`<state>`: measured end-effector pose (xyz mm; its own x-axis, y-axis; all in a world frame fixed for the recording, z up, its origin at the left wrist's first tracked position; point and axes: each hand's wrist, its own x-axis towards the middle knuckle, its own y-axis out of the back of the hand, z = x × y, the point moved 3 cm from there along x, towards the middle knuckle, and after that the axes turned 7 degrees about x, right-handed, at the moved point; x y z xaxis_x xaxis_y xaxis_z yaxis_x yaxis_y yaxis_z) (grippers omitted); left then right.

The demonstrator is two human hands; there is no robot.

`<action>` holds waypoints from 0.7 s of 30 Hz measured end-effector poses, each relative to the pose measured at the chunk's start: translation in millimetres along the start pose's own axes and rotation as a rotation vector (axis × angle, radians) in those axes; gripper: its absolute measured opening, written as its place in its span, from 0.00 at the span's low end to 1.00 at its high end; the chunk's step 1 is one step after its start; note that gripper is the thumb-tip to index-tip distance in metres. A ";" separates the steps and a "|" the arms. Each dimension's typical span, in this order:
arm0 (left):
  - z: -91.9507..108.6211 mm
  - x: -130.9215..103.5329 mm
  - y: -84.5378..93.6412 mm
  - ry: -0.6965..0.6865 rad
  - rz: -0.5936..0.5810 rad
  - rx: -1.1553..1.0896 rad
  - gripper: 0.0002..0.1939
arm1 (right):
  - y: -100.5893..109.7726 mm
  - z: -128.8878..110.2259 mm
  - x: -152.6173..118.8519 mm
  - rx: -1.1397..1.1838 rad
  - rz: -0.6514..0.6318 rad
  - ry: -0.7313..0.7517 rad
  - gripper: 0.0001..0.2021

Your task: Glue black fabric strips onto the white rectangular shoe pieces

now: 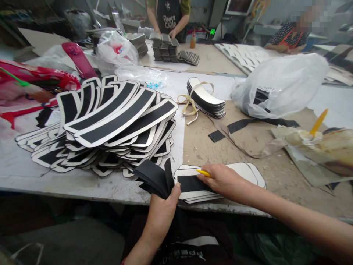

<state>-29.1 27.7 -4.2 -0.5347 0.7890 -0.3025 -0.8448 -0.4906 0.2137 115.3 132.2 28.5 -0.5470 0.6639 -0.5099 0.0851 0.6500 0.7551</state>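
A bundle of thin black strips is gripped in my left hand at the table's front edge. My right hand is closed on a yellow pointed tool. Both hands are at a small stack of curved white pieces. The top piece near my fingers bears a black strip, and my left thumb is at its left end. To the left of my hands rises a large, fanned heap of white pieces with black strips.
Behind lie a ribbon-tied stack, a white plastic bag and a loose black strip. A glue-stained container holds a yellow handle at right. Red fabric is at left. Two people work across the table.
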 end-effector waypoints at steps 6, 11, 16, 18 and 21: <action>1.1 0.6 -1.6 0.000 0.024 -0.050 0.19 | 0.0 -6.7 -0.8 -0.052 0.016 0.011 0.15; -13.2 4.6 1.2 -0.064 -0.039 0.018 0.18 | 7.9 3.1 -13.5 -0.144 0.017 0.061 0.11; -20.5 4.8 1.1 -0.031 -0.032 -0.010 0.21 | 24.0 54.4 -48.6 -0.181 0.075 -0.067 0.10; -21.5 3.8 0.4 -0.014 -0.023 -0.030 0.23 | 27.8 73.9 -60.7 -0.112 0.142 -0.125 0.13; -24.5 2.9 -1.2 -0.001 -0.036 -0.062 0.25 | 25.9 89.7 -67.4 -0.027 0.226 -0.158 0.15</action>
<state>-30.2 21.5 -28.1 -0.5041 0.8068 -0.3081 -0.8630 -0.4839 0.1451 229.1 137.4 45.5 -0.3796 0.8420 -0.3834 0.1667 0.4698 0.8669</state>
